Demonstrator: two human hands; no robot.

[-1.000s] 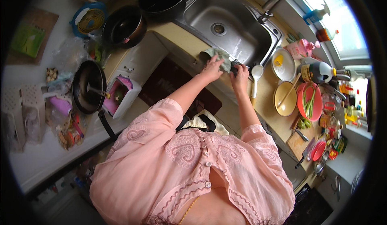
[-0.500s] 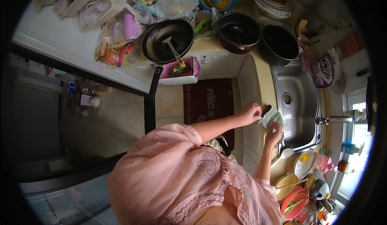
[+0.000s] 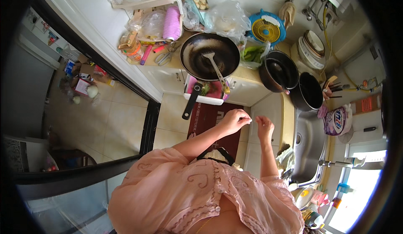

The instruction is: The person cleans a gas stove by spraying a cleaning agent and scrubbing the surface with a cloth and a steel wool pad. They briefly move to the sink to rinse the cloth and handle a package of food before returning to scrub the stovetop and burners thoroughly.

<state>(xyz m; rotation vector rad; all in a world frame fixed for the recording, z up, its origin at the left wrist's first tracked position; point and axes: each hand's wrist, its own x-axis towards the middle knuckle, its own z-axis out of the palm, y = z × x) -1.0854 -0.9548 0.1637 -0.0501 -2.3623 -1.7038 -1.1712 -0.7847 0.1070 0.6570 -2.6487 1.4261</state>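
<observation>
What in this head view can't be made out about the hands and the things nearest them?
- Left hand: the fingers are curled, and whether they pinch anything is too small to tell.
- Right hand: the palm is turned away, so its contents are hidden.
- Sink: the basin floor is blurred by fisheye bending near the rim.
- Wok: the spatula hides part of its inside.

Something small and white pinched in the left hand [image 3: 236,119] is too tiny to identify.

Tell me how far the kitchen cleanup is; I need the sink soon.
Done: sink looks empty, cloth laid on its edge. In hand: left hand pinches a small white bit, right hand open beside it. Left: wok with spatula looks greasy; two dark pots wait.
</observation>
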